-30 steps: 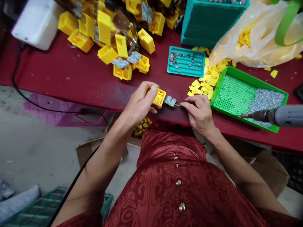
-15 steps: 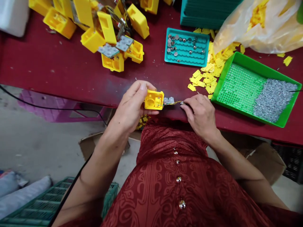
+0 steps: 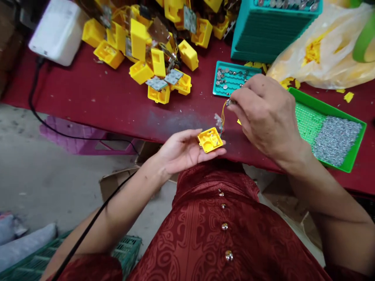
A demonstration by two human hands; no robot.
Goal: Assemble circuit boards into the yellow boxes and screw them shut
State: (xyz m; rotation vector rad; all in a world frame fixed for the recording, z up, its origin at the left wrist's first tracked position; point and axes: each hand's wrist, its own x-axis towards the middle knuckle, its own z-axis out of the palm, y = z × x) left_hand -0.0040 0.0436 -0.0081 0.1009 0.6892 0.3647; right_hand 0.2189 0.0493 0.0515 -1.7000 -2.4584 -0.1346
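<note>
My left hand (image 3: 189,150) is palm up and holds a small open yellow plastic case (image 3: 210,139), its hollow side facing up. A small grey part (image 3: 218,119) hangs out beside the case. Thin yellow wires (image 3: 223,112) run from the case up to my right hand (image 3: 263,113). Between thumb and fingertips the right hand pinches a small silvery metal part (image 3: 229,102) at the wires' end. This hand is raised over the table near a teal tray (image 3: 216,88) of round metal pieces and partly covers it.
More yellow cases (image 3: 158,95) with grey pads and wires lie piled behind. Stacked teal trays (image 3: 258,35) stand at the back, beside a plastic bag (image 3: 322,58) of yellow pieces. A green basket (image 3: 359,136) holds many screws. A white box (image 3: 57,33) trails a black cable (image 3: 84,137).
My right hand has lifted up and away, drawing the wires upward with the metal part. My left hand has turned palm up and shifted right with the case. The view has shifted too.
</note>
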